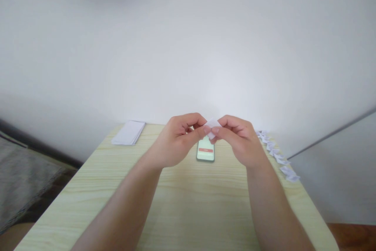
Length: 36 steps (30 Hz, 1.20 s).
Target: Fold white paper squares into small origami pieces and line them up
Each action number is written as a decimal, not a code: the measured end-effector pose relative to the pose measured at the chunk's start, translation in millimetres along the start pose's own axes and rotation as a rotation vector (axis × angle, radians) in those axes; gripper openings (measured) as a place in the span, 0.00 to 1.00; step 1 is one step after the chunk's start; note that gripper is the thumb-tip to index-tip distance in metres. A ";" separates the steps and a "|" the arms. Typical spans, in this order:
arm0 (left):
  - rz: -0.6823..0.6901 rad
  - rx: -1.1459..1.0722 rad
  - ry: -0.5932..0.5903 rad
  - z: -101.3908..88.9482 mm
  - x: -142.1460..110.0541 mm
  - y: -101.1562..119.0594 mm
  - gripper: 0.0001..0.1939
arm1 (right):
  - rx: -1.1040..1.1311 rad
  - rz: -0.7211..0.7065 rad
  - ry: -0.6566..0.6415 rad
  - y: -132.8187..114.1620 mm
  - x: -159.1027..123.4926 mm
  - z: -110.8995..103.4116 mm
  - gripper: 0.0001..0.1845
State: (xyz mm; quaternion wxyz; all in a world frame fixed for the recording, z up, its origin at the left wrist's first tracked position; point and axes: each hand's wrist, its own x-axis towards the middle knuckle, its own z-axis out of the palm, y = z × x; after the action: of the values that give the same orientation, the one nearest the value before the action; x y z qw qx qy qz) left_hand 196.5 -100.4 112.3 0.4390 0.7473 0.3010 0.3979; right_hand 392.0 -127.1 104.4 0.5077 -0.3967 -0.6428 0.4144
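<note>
A small folded piece of white paper (pixel 212 122) is pinched between both hands, above the middle of the table's far part. My left hand (pixel 183 137) closes thumb and fingers on its left side. My right hand (pixel 237 136) grips the right side the same way, and the two thumb tips nearly meet on the paper's near face. Some of the paper is hidden by the thumbs. Below and just behind the hands lies a phone (pixel 205 154) with a lit screen, its upper part covered by the paper and fingers.
A stack of white paper sheets (pixel 129 132) lies at the far left of the pale wooden table (pixel 188 212). Along the right edge runs a row of several small folded paper pieces (pixel 275 154). A white wall (pixel 188 47) rises behind the table.
</note>
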 end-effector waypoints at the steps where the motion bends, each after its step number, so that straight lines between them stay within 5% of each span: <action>1: -0.002 -0.014 -0.014 -0.6 -0.1 0.7 0.15 | 0.008 -0.003 0.002 -0.3 -0.1 0.0 0.08; 5: -0.020 -0.005 -0.014 -3.7 -0.2 2.0 0.15 | 0.005 0.030 -0.003 0.3 -0.8 0.0 0.10; 14: 0.070 0.042 0.215 1.8 3.8 -9.5 0.14 | -0.128 0.044 -0.017 -1.8 -2.5 2.2 0.16; 24: 0.098 0.211 0.066 -3.9 -2.5 0.5 0.16 | -0.076 -0.007 0.063 2.7 -2.8 3.4 0.13; 36: 0.056 0.141 0.008 -7.3 -3.1 3.2 0.16 | -0.318 -0.143 0.113 -7.5 -7.1 1.9 0.09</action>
State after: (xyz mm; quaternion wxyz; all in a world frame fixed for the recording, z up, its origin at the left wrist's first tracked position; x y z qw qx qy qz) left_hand 189.0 -101.2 116.2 0.3727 0.7830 0.3087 0.3908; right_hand 390.7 -136.6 108.8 0.5018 -0.4480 -0.6973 0.2476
